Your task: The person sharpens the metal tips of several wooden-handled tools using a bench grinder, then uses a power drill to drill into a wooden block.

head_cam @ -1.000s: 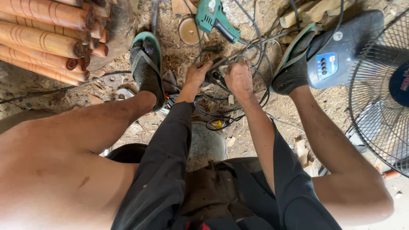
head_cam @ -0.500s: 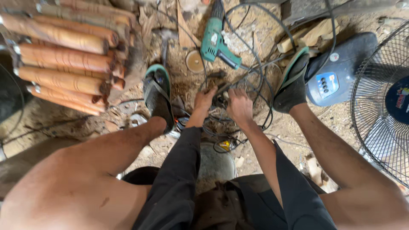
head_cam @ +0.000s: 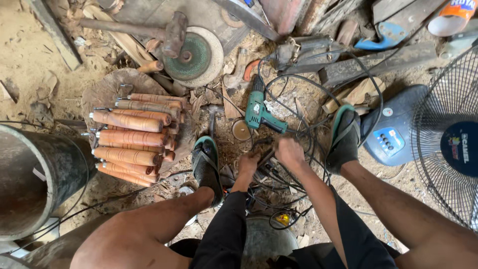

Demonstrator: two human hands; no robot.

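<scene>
1. I'm reaching my left hand down into the tangled black cables between my feet; its grip I cannot tell.
2. My right hand is closing, fingers curled, on the cables near the green electric drill.

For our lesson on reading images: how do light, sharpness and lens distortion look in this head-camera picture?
Head view: soft, even daylight, no harsh glare; the turned wooden handles and green drill are sharp; the left hand and right hand sit in mild shade; the wide lens bends the fan at the edge.
</scene>
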